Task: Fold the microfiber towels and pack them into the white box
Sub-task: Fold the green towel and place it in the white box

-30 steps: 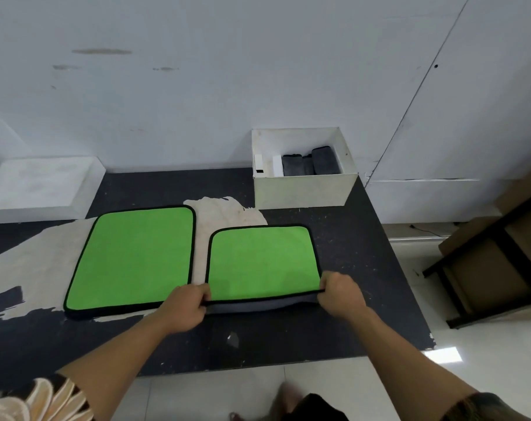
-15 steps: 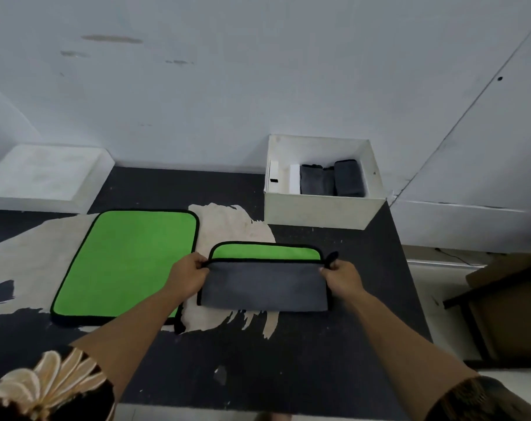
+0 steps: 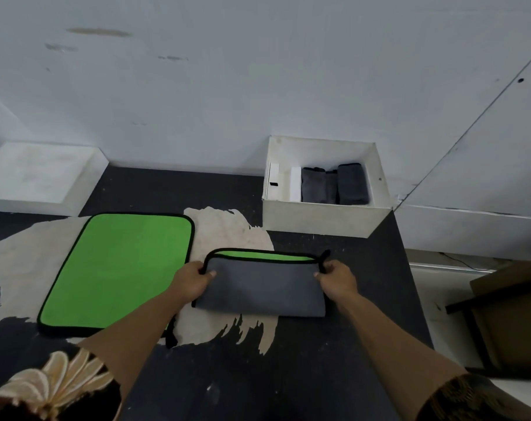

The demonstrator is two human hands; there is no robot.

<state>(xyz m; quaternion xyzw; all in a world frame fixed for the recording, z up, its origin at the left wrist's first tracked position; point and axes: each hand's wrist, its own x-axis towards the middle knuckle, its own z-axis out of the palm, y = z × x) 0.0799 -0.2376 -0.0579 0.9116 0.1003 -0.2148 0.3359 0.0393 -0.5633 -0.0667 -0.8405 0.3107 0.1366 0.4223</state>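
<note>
A half-folded towel [image 3: 262, 288] lies on the black table, grey side up, with a thin green strip showing along its far edge. My left hand [image 3: 192, 282] pinches its far left corner and my right hand [image 3: 337, 278] pinches its far right corner. A second towel [image 3: 118, 268] lies flat to the left, green side up with black trim. The white box [image 3: 321, 217] stands behind at the wall, with two folded grey towels [image 3: 334, 185] inside its right part.
The black table [image 3: 288, 375] has worn beige patches; its right edge drops to the floor. A white slab [image 3: 36, 174] sits at the back left. A dark frame with brown cardboard [image 3: 510, 317] stands to the right.
Both hands lifted the near edge of the right towel and carried it away from me, folding it so its grey side covers nearly all the green.
</note>
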